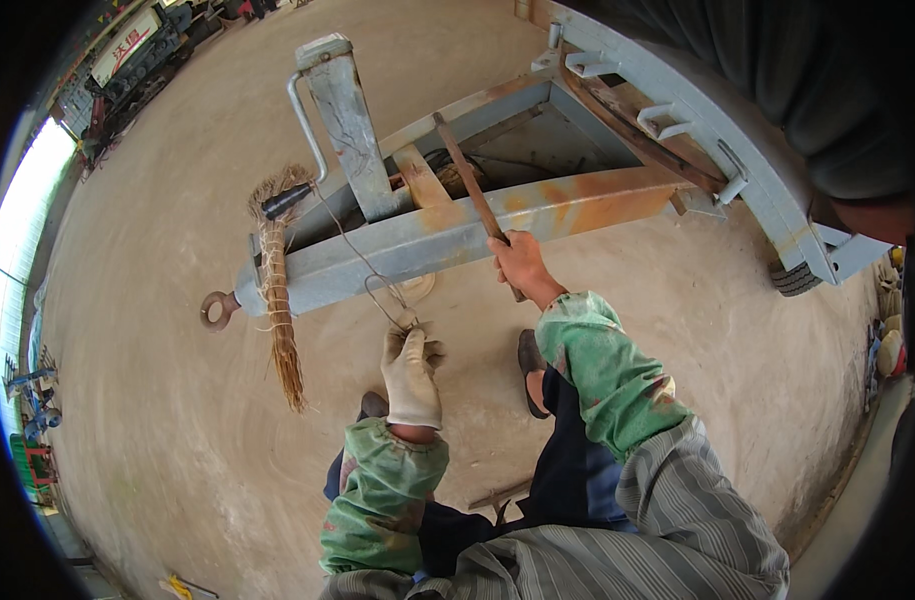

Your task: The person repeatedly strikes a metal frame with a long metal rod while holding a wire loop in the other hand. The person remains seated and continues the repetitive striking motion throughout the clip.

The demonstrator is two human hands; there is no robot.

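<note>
My left hand (414,367), in a dirty white glove, pinches a looped length of thin wire (363,259) that runs up to the black grip (288,201) of a crank handle. My bare right hand (523,262) is closed round a wooden stick (468,180), whose far end reaches over the drawbar frame. A bundle of straw bound with twine (277,300), like a broom head, hangs beside the black grip at the front of the grey metal drawbar (420,244). Above the drawbar rises a square jack post (348,127) with the bent metal crank (307,124).
A rusty towing eye (218,311) juts from the drawbar's front. The trailer's grey metal body (697,135) and a tyre (796,280) are at the right. Machinery (131,60) stands far off at upper left. A yellow-handled tool (181,586) lies on the concrete floor at lower left.
</note>
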